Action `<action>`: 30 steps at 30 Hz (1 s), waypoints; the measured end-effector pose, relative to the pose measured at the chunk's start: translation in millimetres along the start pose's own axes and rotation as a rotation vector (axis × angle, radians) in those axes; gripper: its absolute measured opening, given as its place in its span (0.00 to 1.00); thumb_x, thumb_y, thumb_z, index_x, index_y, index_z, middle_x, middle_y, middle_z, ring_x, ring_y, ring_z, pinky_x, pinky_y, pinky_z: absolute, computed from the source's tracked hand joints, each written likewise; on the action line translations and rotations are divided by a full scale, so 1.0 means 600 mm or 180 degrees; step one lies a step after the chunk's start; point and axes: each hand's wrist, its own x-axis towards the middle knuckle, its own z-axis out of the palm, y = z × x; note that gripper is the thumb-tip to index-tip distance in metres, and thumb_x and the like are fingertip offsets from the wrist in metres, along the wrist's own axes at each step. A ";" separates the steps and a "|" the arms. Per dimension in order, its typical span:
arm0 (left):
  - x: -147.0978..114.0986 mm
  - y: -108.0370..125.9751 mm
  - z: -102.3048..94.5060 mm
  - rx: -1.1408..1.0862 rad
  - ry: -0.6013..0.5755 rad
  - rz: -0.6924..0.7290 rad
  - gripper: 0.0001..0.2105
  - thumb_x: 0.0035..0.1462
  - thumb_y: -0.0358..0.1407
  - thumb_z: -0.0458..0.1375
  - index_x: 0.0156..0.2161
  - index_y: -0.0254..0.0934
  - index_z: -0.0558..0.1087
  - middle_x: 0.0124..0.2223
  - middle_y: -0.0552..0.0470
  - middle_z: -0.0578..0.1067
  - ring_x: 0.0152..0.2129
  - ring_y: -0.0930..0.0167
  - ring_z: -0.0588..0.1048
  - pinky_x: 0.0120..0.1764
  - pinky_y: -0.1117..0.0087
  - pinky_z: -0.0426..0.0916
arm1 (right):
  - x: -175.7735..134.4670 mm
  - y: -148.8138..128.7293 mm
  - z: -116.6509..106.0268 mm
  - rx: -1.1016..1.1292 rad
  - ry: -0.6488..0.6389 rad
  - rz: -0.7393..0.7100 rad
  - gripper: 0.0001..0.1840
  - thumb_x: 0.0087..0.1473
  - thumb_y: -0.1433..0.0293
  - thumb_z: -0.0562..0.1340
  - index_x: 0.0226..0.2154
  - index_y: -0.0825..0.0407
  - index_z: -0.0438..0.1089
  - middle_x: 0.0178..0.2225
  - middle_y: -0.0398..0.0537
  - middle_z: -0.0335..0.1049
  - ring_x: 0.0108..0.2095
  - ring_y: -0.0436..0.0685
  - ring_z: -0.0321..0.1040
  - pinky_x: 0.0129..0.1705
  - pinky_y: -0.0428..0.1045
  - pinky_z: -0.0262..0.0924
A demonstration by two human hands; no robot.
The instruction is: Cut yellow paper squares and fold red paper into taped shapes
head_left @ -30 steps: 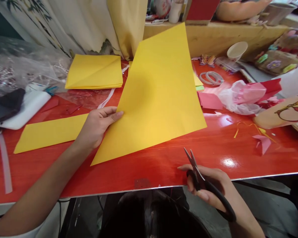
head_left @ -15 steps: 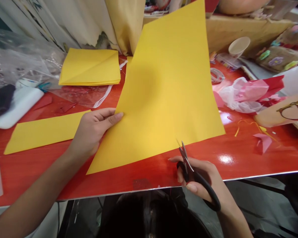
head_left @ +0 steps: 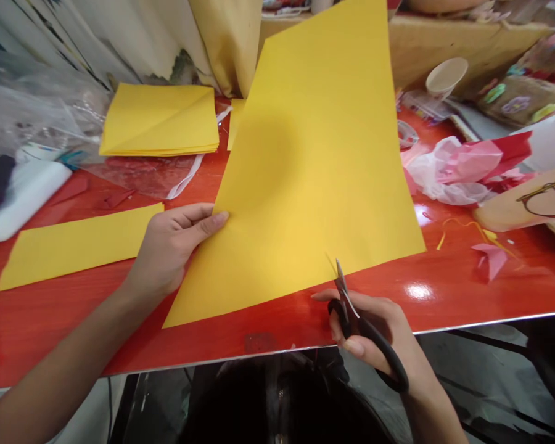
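A large yellow sheet of paper is held up at a tilt above the red table. My left hand pinches its left edge between thumb and fingers. My right hand is closed around the black handles of a pair of scissors. The scissors point up, and their tips overlap the sheet's lower edge. Whether the blades have cut into the paper I cannot tell. A long yellow paper strip lies on the table, partly behind my left hand.
Behind my left hand lies a stack of yellow paper on a clear plastic bag. To the right are crumpled pink and white tissue paper, a paper cup, a printed cup and a pink scrap.
The scissor blades have drawn closer together at the sheet's lower edge. The view has shifted slightly, and both hands keep their hold.
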 end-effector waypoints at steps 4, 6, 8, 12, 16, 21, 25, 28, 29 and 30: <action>0.000 -0.002 -0.001 0.0049 0.0046 -0.0022 0.10 0.48 0.34 0.65 0.39 0.36 0.77 0.33 0.53 0.80 0.25 0.73 0.78 0.28 0.76 0.74 | -0.002 0.001 0.001 0.0025 0.0000 0.0034 0.25 0.44 0.56 0.65 0.41 0.54 0.70 0.20 0.41 0.61 0.21 0.49 0.54 0.23 0.46 0.47; 0.000 -0.002 -0.001 0.0087 0.0068 -0.0015 0.11 0.48 0.34 0.65 0.39 0.36 0.77 0.34 0.52 0.80 0.26 0.72 0.78 0.28 0.75 0.74 | -0.003 0.002 0.001 0.0033 0.0012 0.0030 0.25 0.44 0.56 0.65 0.41 0.54 0.70 0.20 0.41 0.61 0.21 0.49 0.54 0.22 0.46 0.47; 0.001 -0.002 -0.001 0.0102 0.0066 0.0002 0.11 0.48 0.34 0.65 0.40 0.37 0.77 0.35 0.52 0.80 0.26 0.72 0.78 0.29 0.74 0.74 | -0.003 0.003 0.001 0.0027 0.0007 0.0040 0.25 0.44 0.56 0.65 0.41 0.54 0.70 0.20 0.41 0.61 0.20 0.48 0.54 0.22 0.46 0.46; 0.001 -0.003 0.000 0.0097 0.0066 0.0035 0.11 0.48 0.35 0.65 0.39 0.37 0.77 0.34 0.53 0.80 0.26 0.72 0.78 0.29 0.74 0.75 | -0.003 0.004 0.000 0.0004 0.0013 0.0070 0.24 0.44 0.57 0.66 0.41 0.54 0.70 0.20 0.40 0.60 0.20 0.48 0.53 0.22 0.45 0.45; 0.000 -0.004 -0.001 0.0072 -0.0035 0.0050 0.10 0.49 0.33 0.64 0.39 0.37 0.77 0.34 0.53 0.80 0.26 0.73 0.78 0.30 0.75 0.75 | -0.004 0.006 0.000 0.0030 0.0009 0.0040 0.23 0.44 0.57 0.65 0.42 0.53 0.70 0.20 0.40 0.60 0.21 0.48 0.52 0.22 0.45 0.45; 0.001 -0.006 -0.002 0.0131 0.0009 0.0068 0.10 0.49 0.33 0.64 0.40 0.37 0.77 0.35 0.52 0.80 0.28 0.71 0.78 0.31 0.73 0.76 | -0.004 0.008 0.000 0.0013 0.0025 -0.0001 0.21 0.45 0.58 0.65 0.40 0.52 0.71 0.20 0.40 0.60 0.21 0.48 0.53 0.22 0.46 0.46; 0.002 -0.005 -0.002 0.0072 -0.0063 0.0051 0.10 0.49 0.34 0.64 0.39 0.37 0.78 0.35 0.53 0.80 0.27 0.72 0.78 0.31 0.74 0.76 | -0.003 0.008 0.000 -0.0079 0.0085 -0.0027 0.20 0.46 0.58 0.64 0.39 0.52 0.71 0.19 0.40 0.59 0.20 0.48 0.53 0.22 0.46 0.47; 0.002 -0.005 -0.001 0.0011 -0.0111 0.0067 0.10 0.49 0.34 0.64 0.39 0.37 0.78 0.34 0.53 0.80 0.26 0.74 0.78 0.31 0.76 0.75 | -0.004 0.009 0.000 -0.0154 0.0154 0.0016 0.18 0.46 0.58 0.65 0.38 0.53 0.72 0.20 0.41 0.60 0.20 0.48 0.54 0.22 0.46 0.47; 0.002 -0.005 -0.001 0.0007 -0.0109 0.0062 0.10 0.49 0.34 0.64 0.39 0.37 0.78 0.34 0.53 0.80 0.26 0.74 0.78 0.31 0.76 0.75 | -0.004 0.009 -0.001 -0.0168 0.0168 0.0031 0.18 0.46 0.58 0.65 0.37 0.53 0.72 0.20 0.40 0.59 0.20 0.48 0.54 0.22 0.45 0.47; 0.002 -0.006 -0.001 0.0008 -0.0097 0.0059 0.10 0.49 0.33 0.64 0.39 0.37 0.77 0.34 0.53 0.80 0.26 0.74 0.78 0.31 0.76 0.75 | -0.005 0.010 -0.001 -0.0178 0.0175 0.0049 0.18 0.46 0.58 0.65 0.37 0.53 0.72 0.19 0.40 0.59 0.20 0.48 0.53 0.21 0.45 0.46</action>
